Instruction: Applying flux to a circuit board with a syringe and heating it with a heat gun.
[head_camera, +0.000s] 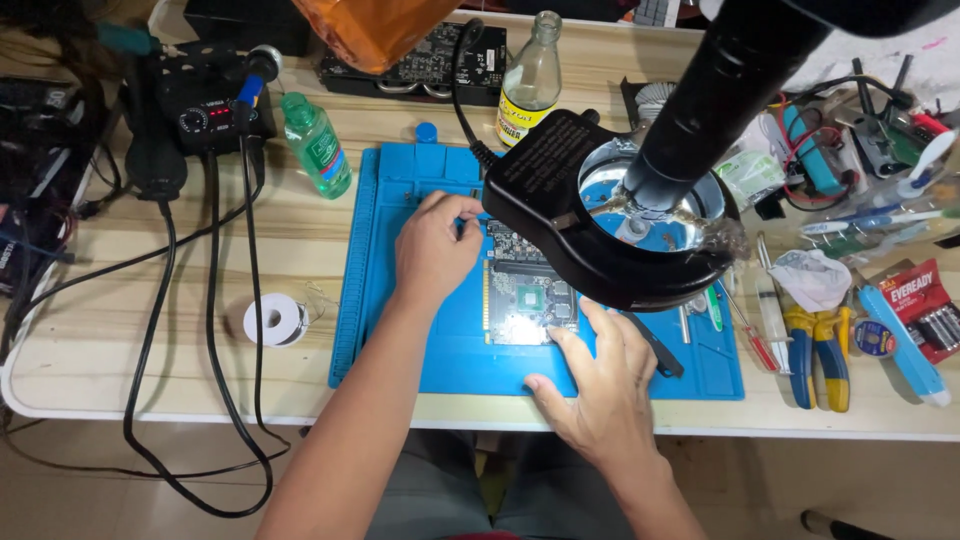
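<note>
Centrally, a circuit board (528, 292) lies on the blue mat (400, 330) on the table (120, 330), partly under the black ring lamp (600, 215). Left hand (432, 250), at the board's 10 o'clock, has fingers curled onto its upper left corner. Right hand (600, 385), at 5 o'clock, rests with fingers (570, 345) spread loosely, tips touching the board's lower right edge; neither hand grips anything.
</note>
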